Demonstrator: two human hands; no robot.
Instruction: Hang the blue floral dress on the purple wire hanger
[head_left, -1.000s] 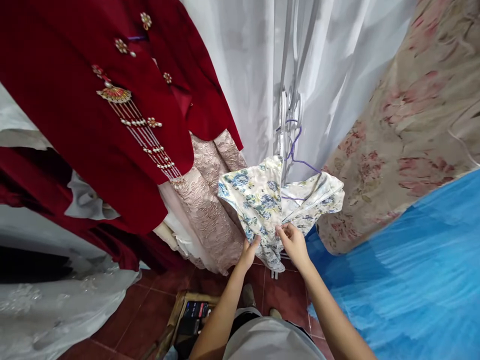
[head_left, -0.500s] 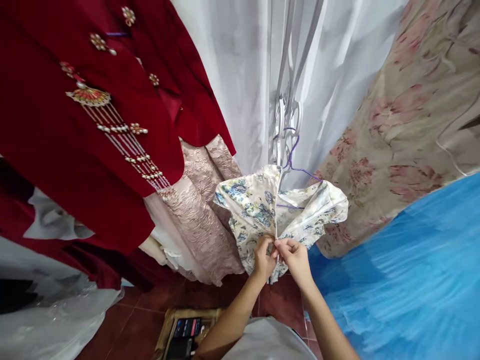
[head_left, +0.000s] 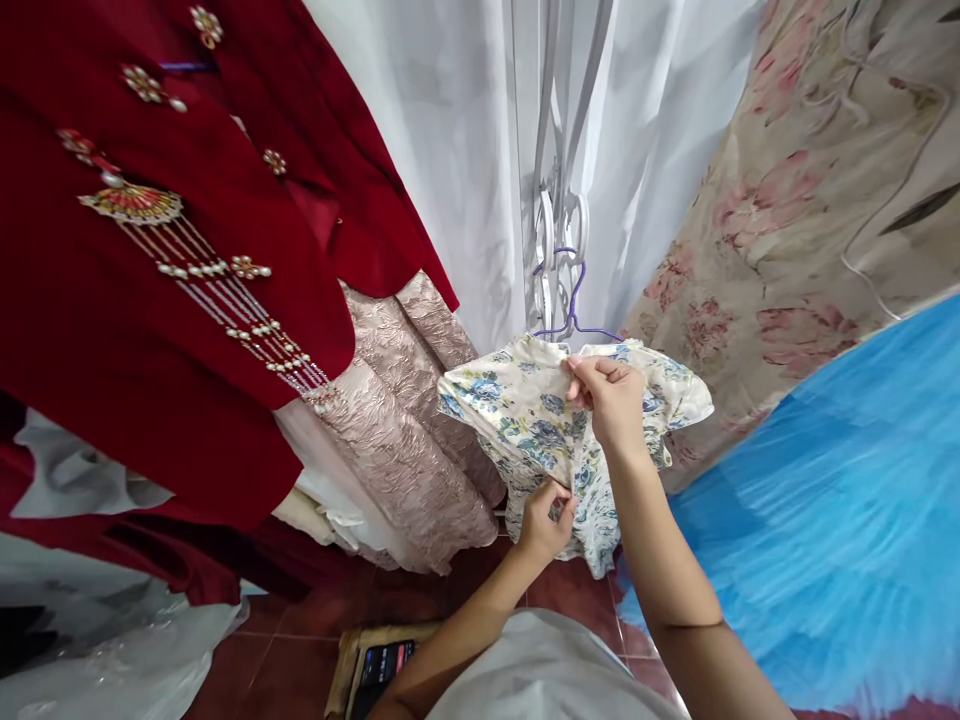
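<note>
A white dress with blue and yellow flowers (head_left: 517,400) hangs on a purple hanger (head_left: 574,300), its zipper (head_left: 577,455) running down the middle. At the neckline my right hand (head_left: 616,400) is closed in a pinch at the top of the zipper; its fingers hide the pull. Lower down, my left hand (head_left: 547,518) pinches the cloth beside the zipper near the waist. The two edges now lie together between my hands. Below, the dress bunches in folds.
A red jacket (head_left: 202,330) with beaded ornaments hangs left over a pink textured skirt (head_left: 405,450). White hangers (head_left: 546,230) hold up the dress before a white curtain (head_left: 442,130). Floral fabric (head_left: 780,220) and a blue tulle garment (head_left: 817,520) are right. A phone (head_left: 386,662) lies below.
My right hand has moved up from the waist to the neckline, and the zipper opening has closed. My left hand stays low on the dress. The view has shifted slightly right.
</note>
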